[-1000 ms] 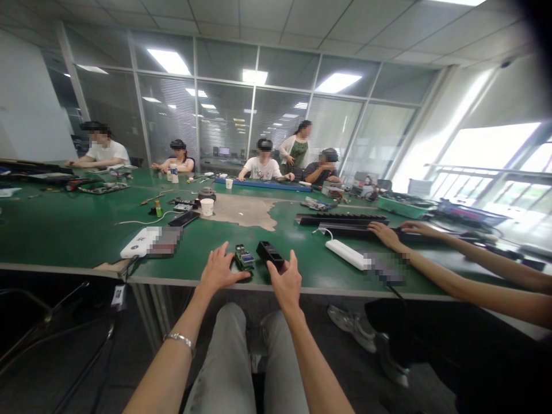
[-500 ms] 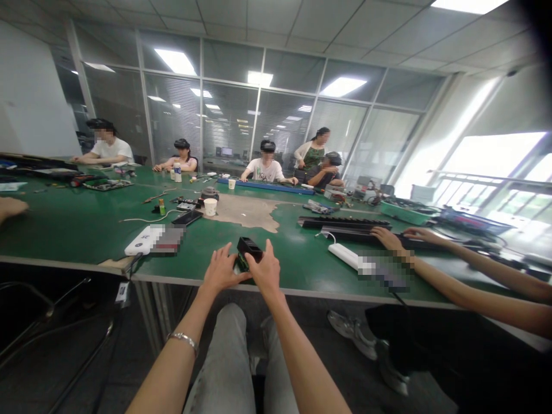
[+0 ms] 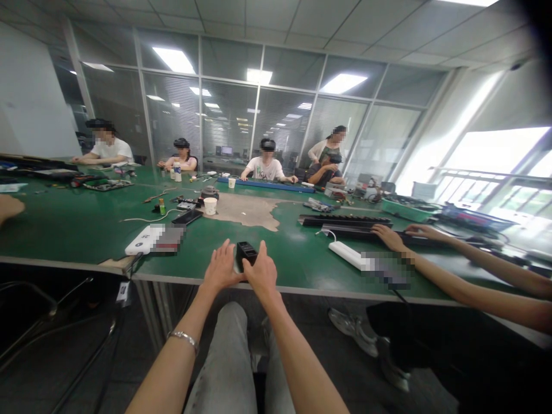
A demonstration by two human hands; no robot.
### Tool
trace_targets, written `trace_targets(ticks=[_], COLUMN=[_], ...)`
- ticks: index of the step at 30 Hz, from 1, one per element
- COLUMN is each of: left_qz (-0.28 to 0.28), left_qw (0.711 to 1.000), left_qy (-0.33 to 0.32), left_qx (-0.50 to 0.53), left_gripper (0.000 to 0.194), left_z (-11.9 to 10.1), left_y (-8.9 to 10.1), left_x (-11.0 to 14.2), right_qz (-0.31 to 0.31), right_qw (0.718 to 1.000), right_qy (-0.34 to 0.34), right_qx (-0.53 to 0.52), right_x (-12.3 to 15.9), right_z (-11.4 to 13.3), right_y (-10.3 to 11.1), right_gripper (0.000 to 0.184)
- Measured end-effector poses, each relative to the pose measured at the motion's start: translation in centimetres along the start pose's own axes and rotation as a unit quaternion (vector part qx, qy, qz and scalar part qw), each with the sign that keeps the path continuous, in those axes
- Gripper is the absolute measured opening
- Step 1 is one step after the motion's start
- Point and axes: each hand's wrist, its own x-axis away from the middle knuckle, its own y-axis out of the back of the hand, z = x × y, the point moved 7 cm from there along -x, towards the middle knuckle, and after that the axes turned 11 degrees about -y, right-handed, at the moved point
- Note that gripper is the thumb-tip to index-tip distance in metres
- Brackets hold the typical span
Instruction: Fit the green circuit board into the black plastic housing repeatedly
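Observation:
A small black plastic housing (image 3: 246, 250) sits on the green table (image 3: 77, 230) near its front edge, right in front of me. My right hand (image 3: 261, 270) is closed on the housing's right side, pressing it down. Beside the housing's left side lies my left hand (image 3: 221, 267), fingers stretched out flat on the table and thumb towards the housing. A silver bracelet (image 3: 183, 339) is on my left wrist. The small green circuit board from the earlier frames is hidden under the housing and my hands.
A white power strip (image 3: 140, 244) lies to the left and another (image 3: 344, 253) to the right. A co-worker's arms (image 3: 452, 276) reach over black keyboards (image 3: 345, 224) at the right. A paper cup (image 3: 210, 206), a phone (image 3: 186, 217) and several seated people are farther back.
My right hand has carried the black housing left and set it down over the green circuit board. My left hand has stayed beside the board. Both hands are now together.

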Motion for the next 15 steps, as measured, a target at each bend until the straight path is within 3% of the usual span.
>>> trace_targets(ticks=[4, 10, 15], left_qz=[0.017, 0.024, 0.042], left_qw=[1.000, 1.000, 0.999], left_qy=[0.007, 0.003, 0.000], left_qx=[-0.006, -0.012, -0.019], left_gripper=[0.090, 0.089, 0.092], left_z=[-0.02, -0.04, 0.26], left_y=[-0.03, -0.13, -0.69], left_x=[-0.03, -0.07, -0.26], right_qz=[0.030, -0.004, -0.012], right_qw=[0.999, 0.999, 0.997], right_qy=[-0.012, -0.003, -0.009], right_qx=[0.000, -0.036, -0.073], right_x=[0.64, 0.99, 0.44], right_z=[-1.08, -1.24, -0.91], right_y=[-1.08, -0.47, -0.15], right_gripper=[0.076, 0.085, 0.081])
